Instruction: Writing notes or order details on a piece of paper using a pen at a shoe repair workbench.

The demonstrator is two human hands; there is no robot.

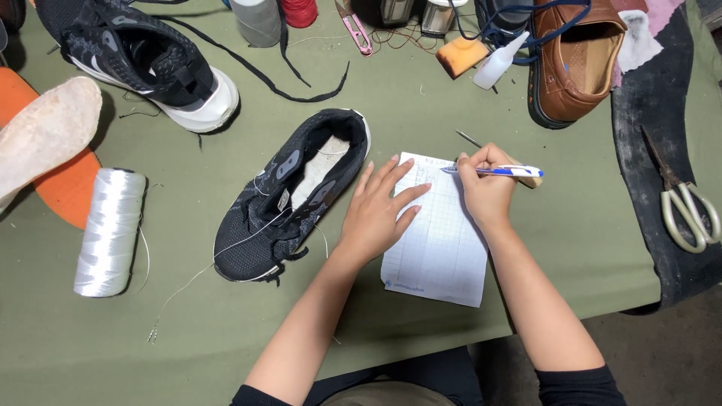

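Observation:
My right hand [487,188] grips a blue and white pen [496,171], its tip resting on the top edge of a white gridded paper slip [444,248]. My left hand [380,214] lies flat with fingers spread on the paper's left side, holding it down. Just left of that hand lies a black knit sneaker [289,192], toe toward me, with white thread trailing from it across the green table cover [188,338].
A large white thread spool [110,229] lies at the left beside an orange insole [64,180] and a pale insole [45,131]. A second black sneaker [143,60], a brown leather shoe [575,60], a glue bottle [498,64], a sponge [461,54], pink snips [357,28] and scissors [681,203] ring the area.

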